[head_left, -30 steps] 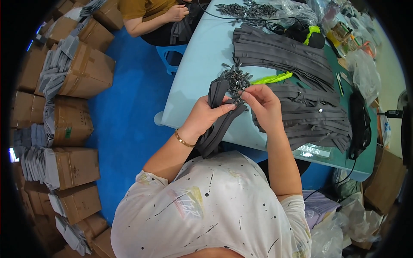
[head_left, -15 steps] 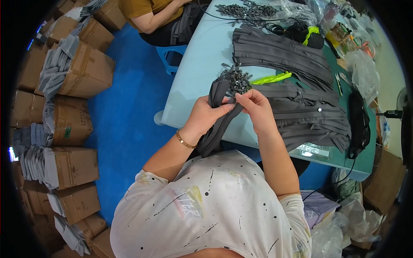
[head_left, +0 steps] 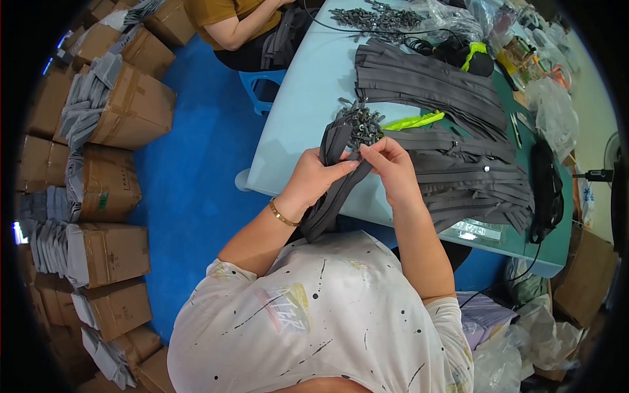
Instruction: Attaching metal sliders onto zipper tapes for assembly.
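My left hand (head_left: 316, 175) is closed around a looped bundle of dark grey zipper tapes (head_left: 331, 200) that hangs down toward my lap. With thumb and fingers together, my right hand (head_left: 394, 171) pinches at the end of one tape close to the left thumb. Whether a small zipper slider sits in that pinch is hidden by the fingers. Just beyond both hands lies a heap of dark metal zipper sliders (head_left: 364, 124) on the table. More grey zippers (head_left: 472, 180) are laid out flat to the right of my right hand.
On the pale table (head_left: 282, 137) are another zipper stack (head_left: 426, 78), a neon yellow-green strip (head_left: 413, 121), a farther slider pile (head_left: 373, 18) and a black pouch (head_left: 547, 190). A person (head_left: 239, 26) sits on a blue stool (head_left: 262, 88). Cardboard boxes (head_left: 134, 98) line the left.
The upper loop of the zipper bundle has shifted slightly right. Both hands stay almost where they were, still together at the tape end.
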`<state>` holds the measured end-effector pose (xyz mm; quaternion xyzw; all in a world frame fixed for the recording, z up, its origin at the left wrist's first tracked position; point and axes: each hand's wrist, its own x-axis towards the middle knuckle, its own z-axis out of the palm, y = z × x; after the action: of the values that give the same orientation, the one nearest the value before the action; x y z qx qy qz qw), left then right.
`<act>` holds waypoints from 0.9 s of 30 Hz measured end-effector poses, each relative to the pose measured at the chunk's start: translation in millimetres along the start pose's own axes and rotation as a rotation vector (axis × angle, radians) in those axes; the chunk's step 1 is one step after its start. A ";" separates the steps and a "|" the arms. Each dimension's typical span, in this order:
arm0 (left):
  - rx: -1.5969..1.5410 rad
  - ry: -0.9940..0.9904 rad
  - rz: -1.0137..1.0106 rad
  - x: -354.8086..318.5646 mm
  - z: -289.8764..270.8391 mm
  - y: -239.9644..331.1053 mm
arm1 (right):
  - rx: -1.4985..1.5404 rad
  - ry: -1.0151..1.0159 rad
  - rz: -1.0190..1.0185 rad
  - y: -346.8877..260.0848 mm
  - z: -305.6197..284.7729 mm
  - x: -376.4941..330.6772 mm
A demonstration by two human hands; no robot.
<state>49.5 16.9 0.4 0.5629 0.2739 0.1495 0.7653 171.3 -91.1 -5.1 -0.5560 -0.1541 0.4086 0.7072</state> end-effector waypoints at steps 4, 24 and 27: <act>0.038 -0.017 0.004 1.2 -1.8 -3.6 | -0.084 -0.020 -0.033 2.4 -3.3 0.7; -0.065 0.038 0.002 -2.2 8.1 -6.6 | 0.041 -0.020 0.079 6.2 -3.1 -4.9; -0.081 0.055 0.007 -3.2 9.8 -4.5 | 0.012 -0.016 0.073 8.1 -6.9 -4.2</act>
<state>52.3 6.1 -1.0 0.5283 0.2865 0.1785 0.7791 170.1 -98.4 -13.8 -0.5536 -0.1371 0.4395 0.6939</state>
